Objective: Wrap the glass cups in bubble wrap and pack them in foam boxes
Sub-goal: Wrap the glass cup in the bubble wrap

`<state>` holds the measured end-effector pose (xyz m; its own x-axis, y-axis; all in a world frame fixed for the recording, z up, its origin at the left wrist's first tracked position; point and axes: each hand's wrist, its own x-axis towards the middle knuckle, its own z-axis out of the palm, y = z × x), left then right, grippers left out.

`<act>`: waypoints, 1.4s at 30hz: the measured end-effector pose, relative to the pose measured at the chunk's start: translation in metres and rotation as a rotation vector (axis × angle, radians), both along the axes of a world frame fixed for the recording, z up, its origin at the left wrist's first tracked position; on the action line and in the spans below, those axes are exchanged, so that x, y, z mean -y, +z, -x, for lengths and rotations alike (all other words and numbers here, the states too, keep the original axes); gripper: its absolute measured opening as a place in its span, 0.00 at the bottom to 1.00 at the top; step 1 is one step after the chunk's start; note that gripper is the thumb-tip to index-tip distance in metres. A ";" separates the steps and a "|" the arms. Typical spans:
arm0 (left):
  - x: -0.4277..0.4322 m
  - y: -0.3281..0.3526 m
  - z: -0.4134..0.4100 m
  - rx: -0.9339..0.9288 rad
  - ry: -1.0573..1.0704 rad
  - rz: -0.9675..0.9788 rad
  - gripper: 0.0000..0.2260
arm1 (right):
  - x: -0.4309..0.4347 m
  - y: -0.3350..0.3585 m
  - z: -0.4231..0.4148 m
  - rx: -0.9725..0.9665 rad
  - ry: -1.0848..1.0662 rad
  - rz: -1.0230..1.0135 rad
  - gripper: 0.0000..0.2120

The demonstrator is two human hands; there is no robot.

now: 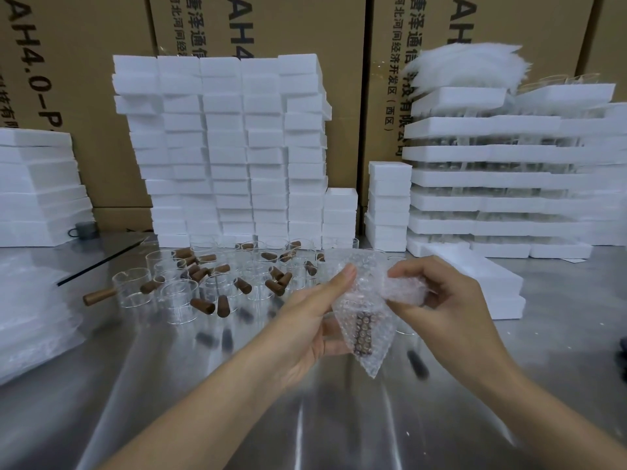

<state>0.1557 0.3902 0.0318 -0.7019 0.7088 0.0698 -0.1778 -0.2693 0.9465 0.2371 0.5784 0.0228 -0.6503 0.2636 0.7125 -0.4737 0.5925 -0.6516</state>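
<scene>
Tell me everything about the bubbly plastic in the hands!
The bubble wrap is a clear plastic sheet covered in little round bubbles. It is bunched and folded around something and held up above the shiny table. A dark brown handle shows through its middle, and a loose corner hangs down in a point. The left hand grips it from the left, thumb up against it. The right hand pinches its crumpled upper right part.

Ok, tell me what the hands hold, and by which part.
Left hand grips the bubble-wrapped cup by its left side; right hand pinches its upper-right end.
</scene>
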 end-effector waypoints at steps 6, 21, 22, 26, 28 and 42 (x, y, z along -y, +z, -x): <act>0.002 0.002 0.004 0.032 0.077 -0.024 0.22 | 0.010 0.004 -0.006 0.136 0.244 0.013 0.14; 0.004 -0.003 0.000 -0.276 0.068 0.134 0.27 | 0.009 0.005 -0.008 0.343 0.344 0.026 0.14; 0.005 -0.003 0.001 -0.282 0.074 0.142 0.26 | 0.009 0.005 -0.009 0.352 0.345 0.019 0.14; 0.002 -0.004 0.002 -0.244 0.117 0.112 0.25 | 0.010 0.009 -0.007 0.217 0.270 0.101 0.15; 0.002 -0.003 0.002 -0.177 0.146 0.072 0.25 | 0.010 0.008 -0.005 0.133 0.172 0.176 0.13; 0.001 -0.002 -0.003 -0.199 0.219 0.006 0.24 | 0.015 0.000 -0.006 0.195 0.115 -0.052 0.19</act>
<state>0.1592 0.3892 0.0298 -0.8113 0.5423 0.2181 0.0738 -0.2752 0.9586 0.2430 0.5639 0.0229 -0.8008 0.1460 0.5808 -0.4081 0.5767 -0.7077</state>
